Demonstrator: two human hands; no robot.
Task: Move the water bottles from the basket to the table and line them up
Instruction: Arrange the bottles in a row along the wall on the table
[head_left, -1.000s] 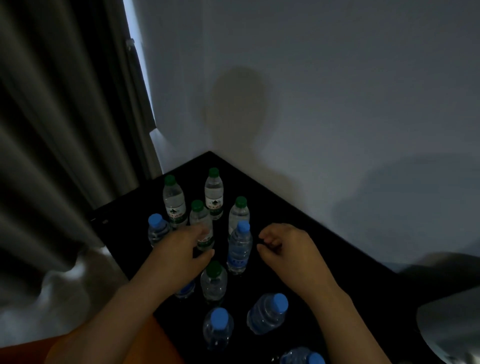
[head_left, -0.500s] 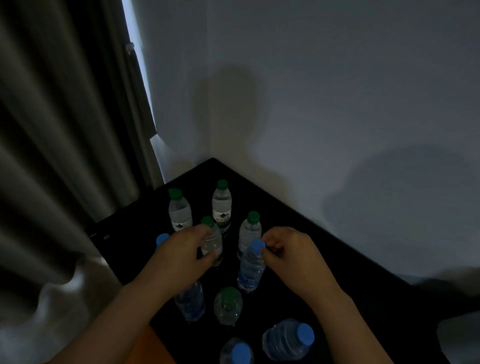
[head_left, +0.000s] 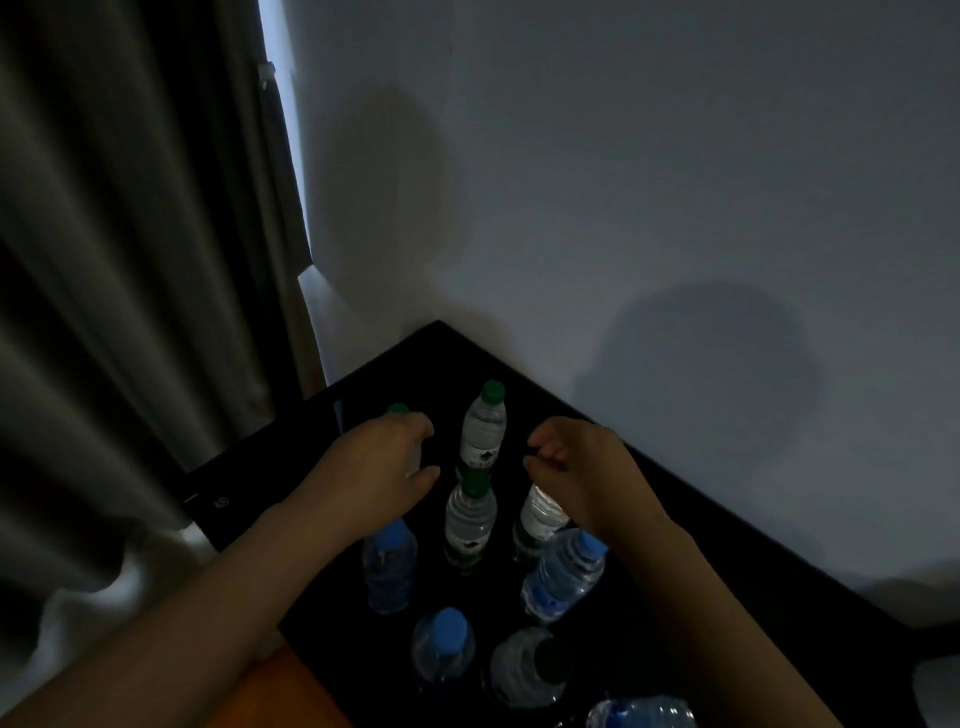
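Hovering over the lower middle of the frame, the left hand (head_left: 379, 467) curls its fingers (head_left: 415, 428) at a green-capped bottle (head_left: 399, 409) mostly hidden behind it, so a true grip cannot be told, while the right hand (head_left: 582, 462) has its fingers (head_left: 540, 452) curled in on nothing. Some nine water bottles (head_left: 470, 519) are on the black counter (head_left: 727, 545), bunched loosely rather than in a row. No basket shows, so I judge the moving largely done and the lining-up left.

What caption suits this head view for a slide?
Left hand and right hand reach among green- and blue-capped water bottles on a black table.
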